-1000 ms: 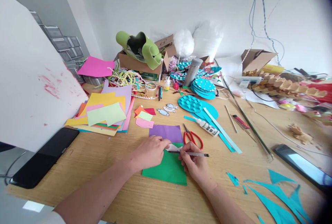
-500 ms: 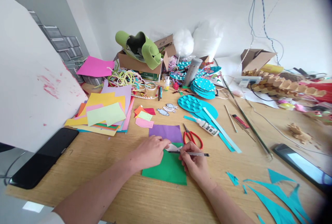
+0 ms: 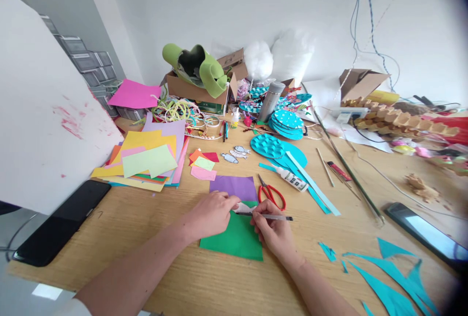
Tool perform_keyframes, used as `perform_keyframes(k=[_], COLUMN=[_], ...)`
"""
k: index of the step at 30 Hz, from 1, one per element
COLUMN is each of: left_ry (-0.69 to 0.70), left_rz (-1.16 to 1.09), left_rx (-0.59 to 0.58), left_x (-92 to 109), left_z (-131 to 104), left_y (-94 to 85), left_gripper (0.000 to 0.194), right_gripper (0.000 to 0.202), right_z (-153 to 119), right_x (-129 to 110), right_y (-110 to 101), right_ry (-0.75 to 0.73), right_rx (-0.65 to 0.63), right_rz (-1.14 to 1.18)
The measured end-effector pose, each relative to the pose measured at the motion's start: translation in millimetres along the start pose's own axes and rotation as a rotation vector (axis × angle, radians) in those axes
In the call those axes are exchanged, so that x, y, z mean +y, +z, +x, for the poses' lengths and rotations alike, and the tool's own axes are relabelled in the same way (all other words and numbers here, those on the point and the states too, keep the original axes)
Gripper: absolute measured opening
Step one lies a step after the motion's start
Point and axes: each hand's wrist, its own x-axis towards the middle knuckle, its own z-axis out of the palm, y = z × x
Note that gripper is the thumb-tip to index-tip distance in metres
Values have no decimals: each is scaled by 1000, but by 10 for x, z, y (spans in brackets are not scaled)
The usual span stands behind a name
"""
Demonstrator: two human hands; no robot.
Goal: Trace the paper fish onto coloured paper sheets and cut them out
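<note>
A sheet of green paper (image 3: 234, 240) lies on the table in front of me, overlapping a purple sheet (image 3: 236, 187). On its upper part rests a small white paper cutout (image 3: 244, 207), partly covered by my fingers. My left hand (image 3: 215, 213), fingers together and bent, pins this cutout to the green sheet. In my right hand (image 3: 270, 226) is a slim grey pen (image 3: 276, 217) with a dark end, held in a writing grip; its tip is at the cutout's lower edge. Red-handled scissors (image 3: 270, 194) lie just beyond my right hand.
Paper fish (image 3: 240, 152) and small coloured pieces (image 3: 204, 173) lie farther back. Stacked coloured paper (image 3: 149, 160) is at left, near a black phone (image 3: 62, 223). A glue bottle (image 3: 292, 178), a long stick (image 3: 351, 174), another phone (image 3: 427, 230) and blue scraps (image 3: 387, 277) are at right.
My right hand and the pen have shifted very slightly to the left along the cutout's edge. My left hand stays in place on the cutout.
</note>
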Motion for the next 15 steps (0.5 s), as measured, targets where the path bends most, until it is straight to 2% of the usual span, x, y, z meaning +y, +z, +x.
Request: perform_keyframes(k=[15], left_ry=[5], left_rz=[-5], left_rx=[0], left_x=[-2], left_z=[-2], left_y=[1], left_gripper=[38], right_gripper=[26], right_z=[5], right_x=[-34], right_y=[5], right_ry=[-4], right_rx=[29], right_rz=[10])
